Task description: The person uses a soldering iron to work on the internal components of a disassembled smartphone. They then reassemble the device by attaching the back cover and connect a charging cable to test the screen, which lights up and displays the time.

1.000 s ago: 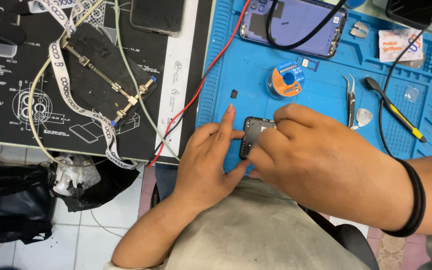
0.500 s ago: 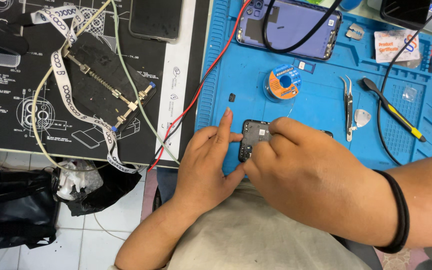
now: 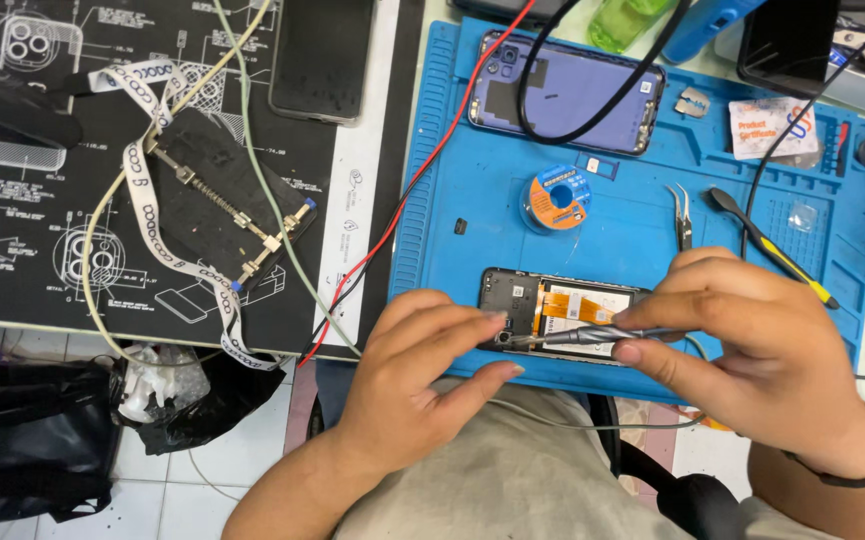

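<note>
An opened phone (image 3: 562, 305) with its back off lies on the blue work mat (image 3: 462, 150) near the front edge, showing an orange flex strip and dark board. My right hand (image 3: 752, 350) grips a slim grey screwdriver (image 3: 592, 336) held level, its tip at the phone's lower left corner. My left hand (image 3: 422, 370) rests at the phone's left end, fingertips touching the frame beside the tool tip.
A purple phone back cover (image 3: 592, 90) crossed by a black cable, an orange solder-wick spool (image 3: 556, 198), tweezers (image 3: 682, 215) and a yellow-handled tool (image 3: 782, 255) lie on the mat. A black clamp fixture (image 3: 222, 205), red wire (image 3: 432, 170) and dark phone (image 3: 322, 55) are at left.
My right hand has drawn back to the right, uncovering the opened phone, and now holds the screwdriver level at its left end. The view is tighter on the mat.
</note>
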